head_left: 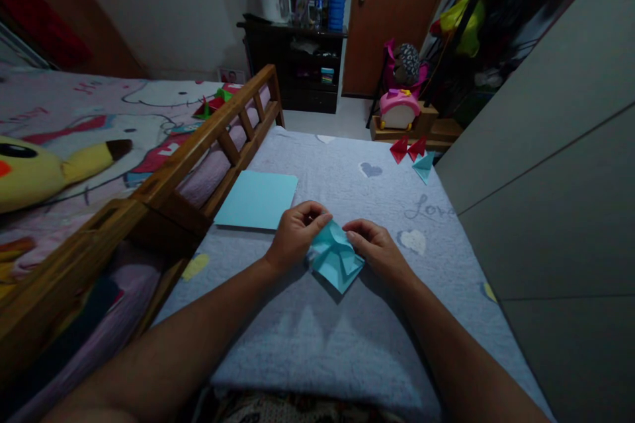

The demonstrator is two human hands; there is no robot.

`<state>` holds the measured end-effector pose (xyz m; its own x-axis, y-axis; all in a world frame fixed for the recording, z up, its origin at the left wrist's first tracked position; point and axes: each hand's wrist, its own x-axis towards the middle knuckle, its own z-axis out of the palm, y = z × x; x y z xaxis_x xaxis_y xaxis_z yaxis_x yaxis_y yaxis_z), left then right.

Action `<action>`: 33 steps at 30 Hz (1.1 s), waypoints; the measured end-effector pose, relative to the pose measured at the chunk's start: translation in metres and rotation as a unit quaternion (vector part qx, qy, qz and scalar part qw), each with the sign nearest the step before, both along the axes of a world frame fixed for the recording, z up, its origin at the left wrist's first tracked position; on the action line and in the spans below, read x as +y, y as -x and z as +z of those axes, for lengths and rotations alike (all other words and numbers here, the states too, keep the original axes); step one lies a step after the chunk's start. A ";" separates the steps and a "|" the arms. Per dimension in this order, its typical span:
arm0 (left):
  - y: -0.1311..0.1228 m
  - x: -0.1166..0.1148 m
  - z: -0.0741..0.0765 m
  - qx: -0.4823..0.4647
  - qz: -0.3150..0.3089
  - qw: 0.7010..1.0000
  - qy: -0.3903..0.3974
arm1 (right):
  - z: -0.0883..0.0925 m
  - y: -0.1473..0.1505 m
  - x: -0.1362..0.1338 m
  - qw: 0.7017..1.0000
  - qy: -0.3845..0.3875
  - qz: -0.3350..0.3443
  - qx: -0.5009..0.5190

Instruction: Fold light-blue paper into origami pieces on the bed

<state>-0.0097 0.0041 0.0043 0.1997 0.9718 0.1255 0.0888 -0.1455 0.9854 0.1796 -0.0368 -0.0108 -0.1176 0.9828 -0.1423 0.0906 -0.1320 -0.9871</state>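
Observation:
A piece of light-blue origami paper (pixel 337 261), partly folded with creases and raised flaps, is held just above the bed in front of me. My left hand (pixel 296 232) pinches its upper left edge between thumb and fingers. At its upper right edge, my right hand (pixel 380 248) pinches the paper too, fingertips curled over it. Just beyond my left hand lies a flat stack of light-blue paper (pixel 258 200). Near the bed's far right corner sit two red folded paper pieces (pixel 399 149) and a light-blue folded piece (pixel 423 166).
Blue patterned bedding (pixel 307 337) covers the bed surface. A wooden bed rail (pixel 208 135) runs along the left, with another bed and a yellow plush toy (pixel 34 172) beyond it. A pale cabinet (pixel 555 165) borders the right side. A pink toy (pixel 398 109) stands past the far edge.

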 end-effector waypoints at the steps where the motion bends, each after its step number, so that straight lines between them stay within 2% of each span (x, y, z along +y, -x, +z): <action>1: 0.002 -0.001 0.003 0.029 0.022 0.998 -0.051 | 0.000 0.000 0.000 1.000 -0.011 -0.013 -0.009; 3: 0.006 -0.003 0.008 0.086 0.049 0.986 -0.133 | 0.000 -0.001 0.000 0.998 -0.034 -0.038 -0.030; 4: 0.007 -0.003 0.009 0.104 0.056 0.983 -0.143 | 0.000 -0.001 0.000 0.997 -0.044 -0.045 -0.040; 8: 0.007 -0.004 0.005 0.118 0.090 0.982 -0.120 | 0.001 -0.001 -0.002 0.987 -0.114 -0.044 -0.102; 12: 0.006 -0.003 -0.001 0.111 0.085 0.985 -0.102 | -0.002 0.001 -0.004 0.960 -0.203 -0.023 -0.190; 16: 0.005 -0.005 0.000 0.104 0.041 0.990 -0.086 | -0.009 0.003 -0.003 0.942 -0.232 -0.020 -0.241; 23: 0.010 -0.003 0.000 0.150 -0.014 0.985 -0.083 | -0.014 0.002 -0.001 0.926 -0.243 0.019 -0.287; 27: 0.017 0.000 -0.004 0.200 -0.121 0.968 -0.092 | -0.018 0.002 0.001 0.918 -0.251 0.027 -0.307; 33: 0.022 0.004 -0.005 0.180 -0.240 0.947 -0.116 | -0.016 0.002 -0.002 0.916 -0.248 0.043 -0.313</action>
<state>-0.0316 0.0077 -0.0009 0.6814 0.7131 0.1650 0.2810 -0.4630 0.8406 0.1773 -0.0384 -0.0265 -0.2459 0.9355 0.2538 0.6474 0.3534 -0.6753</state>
